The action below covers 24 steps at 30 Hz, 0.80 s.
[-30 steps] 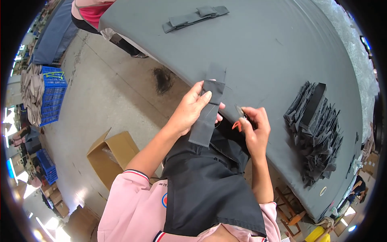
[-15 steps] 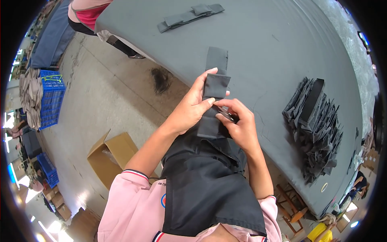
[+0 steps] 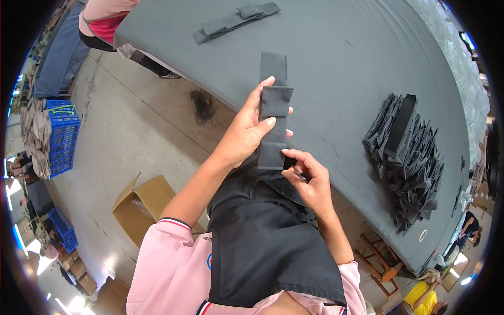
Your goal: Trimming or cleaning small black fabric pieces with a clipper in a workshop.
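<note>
Head view: the left hand has the strip clamped, thumb on top, other fingertips peeking past its right edge! The right hand curls round a mostly hidden dark tool, thumb and forefinger slightly parted at the strip's near end; right of those fingers, a pile.

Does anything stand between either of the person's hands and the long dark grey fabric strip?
Nothing visible does. The left hand grips the long dark grey fabric strip, thumb on top; the right hand, holding a small, partly hidden dark tool, meets the strip's lower right edge.
</note>
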Tool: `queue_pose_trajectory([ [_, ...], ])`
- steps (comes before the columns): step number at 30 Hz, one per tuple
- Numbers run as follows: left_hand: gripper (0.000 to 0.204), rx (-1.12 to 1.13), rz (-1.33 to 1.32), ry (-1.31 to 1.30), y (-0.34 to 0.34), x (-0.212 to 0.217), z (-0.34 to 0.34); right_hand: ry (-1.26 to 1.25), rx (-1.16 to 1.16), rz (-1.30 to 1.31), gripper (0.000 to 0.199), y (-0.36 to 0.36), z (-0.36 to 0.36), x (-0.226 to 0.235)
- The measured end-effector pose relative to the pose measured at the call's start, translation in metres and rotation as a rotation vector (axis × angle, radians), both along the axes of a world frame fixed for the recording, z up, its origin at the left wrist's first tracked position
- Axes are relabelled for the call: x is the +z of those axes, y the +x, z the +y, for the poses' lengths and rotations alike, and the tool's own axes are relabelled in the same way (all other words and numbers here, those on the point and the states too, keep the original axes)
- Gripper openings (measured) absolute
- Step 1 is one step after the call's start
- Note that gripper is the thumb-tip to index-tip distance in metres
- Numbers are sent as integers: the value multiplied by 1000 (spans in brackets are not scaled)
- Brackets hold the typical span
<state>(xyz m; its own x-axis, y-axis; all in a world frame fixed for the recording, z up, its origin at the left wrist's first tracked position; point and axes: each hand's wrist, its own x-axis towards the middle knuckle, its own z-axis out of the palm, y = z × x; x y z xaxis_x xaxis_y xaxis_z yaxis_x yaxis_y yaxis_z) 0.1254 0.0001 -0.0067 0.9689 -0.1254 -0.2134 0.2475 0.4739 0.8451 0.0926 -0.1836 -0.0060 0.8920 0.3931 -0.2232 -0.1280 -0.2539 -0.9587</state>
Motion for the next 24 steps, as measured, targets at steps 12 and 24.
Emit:
queue_pose_trajectory([
  [12,64,46,132,-112,-1,-1,8,-161,-95,-526,30,-26,-20,-12],
  [24,49,90,181,-250,-10,-10,7,60,-274,-310,22,-33,-2,-14],
])
